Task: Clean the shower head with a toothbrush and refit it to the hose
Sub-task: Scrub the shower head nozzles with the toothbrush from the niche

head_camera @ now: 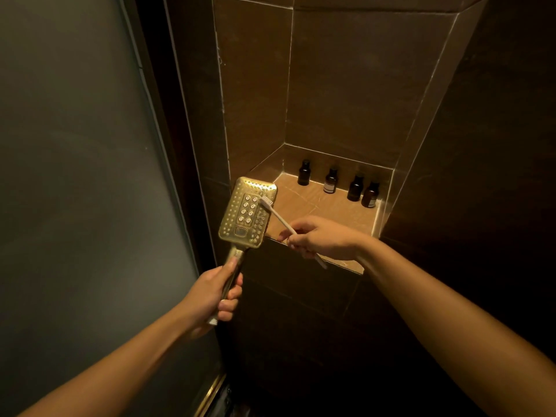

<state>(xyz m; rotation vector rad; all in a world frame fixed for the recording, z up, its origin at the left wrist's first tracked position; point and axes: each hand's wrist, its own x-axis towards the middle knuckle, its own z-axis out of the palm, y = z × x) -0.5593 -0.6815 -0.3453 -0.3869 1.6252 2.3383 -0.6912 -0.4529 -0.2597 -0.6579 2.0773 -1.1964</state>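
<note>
Gold rectangular shower head (245,216) is up on the left, tilted slightly right, nozzle face towards us, handle pointing down with its threaded end showing. White toothbrush (279,218) slants in from the right, bristles on the face's upper-right nozzles.

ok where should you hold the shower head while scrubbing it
Take the shower head by its slim handle, from below, where the left hand has its grip: the narrow stem suits a wrapped grip, leaving the nozzle face clear for the toothbrush in the right hand.
</note>
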